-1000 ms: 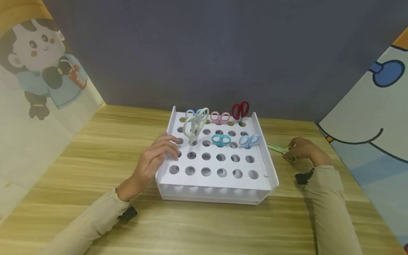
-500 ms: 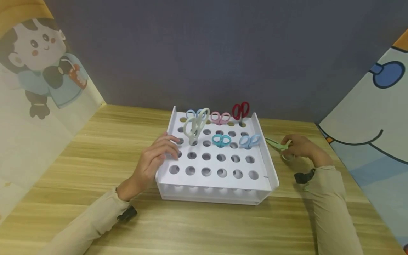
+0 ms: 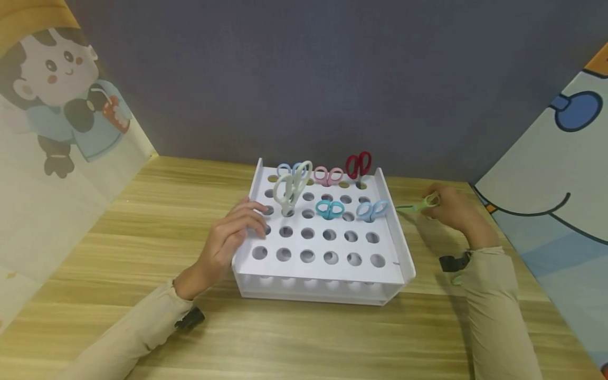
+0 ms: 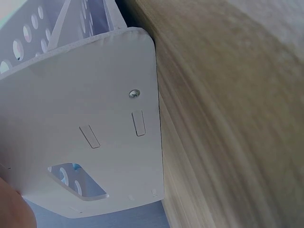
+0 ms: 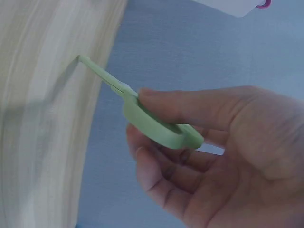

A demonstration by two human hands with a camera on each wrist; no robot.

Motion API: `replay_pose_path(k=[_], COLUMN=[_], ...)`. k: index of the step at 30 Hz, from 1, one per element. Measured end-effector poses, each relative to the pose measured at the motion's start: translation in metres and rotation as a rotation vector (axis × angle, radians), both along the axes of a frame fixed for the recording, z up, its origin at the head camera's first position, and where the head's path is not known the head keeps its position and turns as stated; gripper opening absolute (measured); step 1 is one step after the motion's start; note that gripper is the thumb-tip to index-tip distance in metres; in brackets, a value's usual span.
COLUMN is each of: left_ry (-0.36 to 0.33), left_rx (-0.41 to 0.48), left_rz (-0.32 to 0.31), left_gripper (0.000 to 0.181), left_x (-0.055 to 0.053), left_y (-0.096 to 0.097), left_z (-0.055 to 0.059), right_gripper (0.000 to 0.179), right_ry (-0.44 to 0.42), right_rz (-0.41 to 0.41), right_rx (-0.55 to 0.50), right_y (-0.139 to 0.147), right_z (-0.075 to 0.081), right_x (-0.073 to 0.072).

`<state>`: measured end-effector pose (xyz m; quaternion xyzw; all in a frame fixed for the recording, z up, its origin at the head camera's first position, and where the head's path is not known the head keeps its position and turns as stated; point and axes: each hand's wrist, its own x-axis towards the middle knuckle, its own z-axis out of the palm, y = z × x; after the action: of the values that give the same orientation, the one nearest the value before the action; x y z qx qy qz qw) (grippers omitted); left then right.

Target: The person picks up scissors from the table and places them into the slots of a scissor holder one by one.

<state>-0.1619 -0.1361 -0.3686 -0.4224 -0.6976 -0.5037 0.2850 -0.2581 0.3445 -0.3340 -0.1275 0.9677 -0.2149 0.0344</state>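
A white scissors rack (image 3: 318, 270), its top full of round holes, stands on the table. My left hand (image 3: 228, 235) grips its left side wall, fingers bent over onto the top panel. In the left wrist view the rack's outer side panel (image 4: 104, 114) fills much of the frame, with a bit of skin against it. Right of the rack, my right hand (image 3: 448, 208) pinches light green scissors (image 3: 418, 206) by the handles. In the right wrist view the thumb lies on the green scissors (image 5: 152, 126), whose shut blades point down toward the table.
Pink scissors (image 3: 328, 176), red scissors (image 3: 358, 164), teal scissors (image 3: 330, 209), pale green scissors (image 3: 287, 192) and two light blue pairs stand in the rack. A small light green piece (image 3: 457, 280) lies by the right sleeve. A dark partition (image 3: 304, 79) closes off the back.
My right hand has lifted the green scissors from the table and turned them handles up, moving slightly farther back. My left hand and the rack have stayed put.
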Motion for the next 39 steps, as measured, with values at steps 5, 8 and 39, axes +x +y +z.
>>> replay_pose_path(k=[5,8,39], left_ry=[-0.002,-0.007,-0.016], left_rx=[0.001,0.0,0.008], left_rz=[0.0,0.004,-0.006], left_gripper=[0.033,0.033,0.033], left_x=[0.0,0.001,0.0], left_y=[-0.001,-0.001,0.001], left_z=[-0.001,-0.001,0.001], right_gripper=[0.045,0.042,0.031], right_ry=[0.126,0.184,0.837], right_rz=[-0.022,-0.045,0.043], right_rx=[0.001,0.013,-0.174], right_y=[-0.009,-0.016,-0.08], right_z=[0.008,0.014,0.076], right_x=[0.005,0.01,0.07])
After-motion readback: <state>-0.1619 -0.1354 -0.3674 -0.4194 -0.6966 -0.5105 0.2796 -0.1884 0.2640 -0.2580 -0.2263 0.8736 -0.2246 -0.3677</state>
